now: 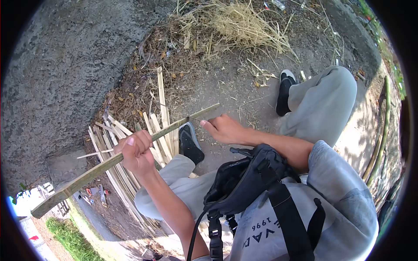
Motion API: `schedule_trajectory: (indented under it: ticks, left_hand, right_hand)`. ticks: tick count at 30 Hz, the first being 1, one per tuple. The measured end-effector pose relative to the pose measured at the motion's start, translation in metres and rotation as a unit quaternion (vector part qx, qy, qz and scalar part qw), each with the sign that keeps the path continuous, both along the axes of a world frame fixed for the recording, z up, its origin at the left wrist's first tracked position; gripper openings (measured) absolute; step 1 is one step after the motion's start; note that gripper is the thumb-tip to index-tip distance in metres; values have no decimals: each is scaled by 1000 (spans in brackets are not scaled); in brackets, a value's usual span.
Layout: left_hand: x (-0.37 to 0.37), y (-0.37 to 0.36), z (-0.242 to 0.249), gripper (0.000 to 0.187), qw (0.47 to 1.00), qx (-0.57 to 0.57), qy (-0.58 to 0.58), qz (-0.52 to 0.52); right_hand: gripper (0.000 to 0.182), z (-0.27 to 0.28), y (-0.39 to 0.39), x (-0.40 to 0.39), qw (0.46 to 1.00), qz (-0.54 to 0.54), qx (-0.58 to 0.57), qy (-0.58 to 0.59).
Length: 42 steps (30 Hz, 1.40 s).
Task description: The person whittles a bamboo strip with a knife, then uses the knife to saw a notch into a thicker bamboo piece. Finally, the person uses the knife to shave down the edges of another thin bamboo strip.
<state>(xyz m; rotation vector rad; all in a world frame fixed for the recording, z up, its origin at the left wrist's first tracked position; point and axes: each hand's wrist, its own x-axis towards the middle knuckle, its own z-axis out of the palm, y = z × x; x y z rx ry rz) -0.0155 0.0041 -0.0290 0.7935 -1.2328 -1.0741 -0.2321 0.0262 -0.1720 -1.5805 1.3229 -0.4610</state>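
Observation:
A long bamboo strip [98, 169] runs slantwise across the view, its wide end at lower left and its narrow end near the middle. My left hand [138, 152] is closed around it with the thumb on top. My right hand [224, 129] is a fist near the narrow end, its thumb pointing at the strip. From that fist a thin dark knife blade [194, 119] reaches out and meets the strip's edge. The knife's handle is hidden inside my fingers. Beneath the strip lie many pale split bamboo strips [162, 93], fanned out on the ground beside my shoe [190, 145].
A heap of fine bamboo shavings [244, 26] lies on the dirt ahead. The rough concrete slab [74, 74] rises at left. Tools with red parts [98, 193] rest on the ground at lower left. Long poles [382, 130] lie at far right. A black bag [244, 174] hangs at my chest.

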Motion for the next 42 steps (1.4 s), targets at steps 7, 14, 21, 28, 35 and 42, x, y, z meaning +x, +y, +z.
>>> schedule_trajectory:
  ticks: [7, 14, 21, 28, 35, 42]
  left_hand:
    - [5, -3, -2, 34, 989, 26, 49, 140]
    - [11, -27, -5, 26, 976, -14, 63, 210]
    - [14, -27, -2, 29, 974, -32, -85, 209]
    - [17, -23, 0, 34, 937, -36, -160, 309]
    - [7, -30, -5, 30, 961, -23, 84, 261]
    - [21, -21, -1, 17, 987, -19, 149, -50]
  right_hand:
    - [55, 7, 1, -8, 999, -3, 40, 36]
    - [56, -1, -6, -12, 998, -42, 38, 9]
    - [54, -7, -24, -26, 991, -127, 37, 10]
    - [55, -11, -36, -38, 973, -214, 85, -36]
    - [56, -13, -36, -41, 968, -218, 118, -42]
    - [58, -16, -37, -44, 970, -214, 114, -28]
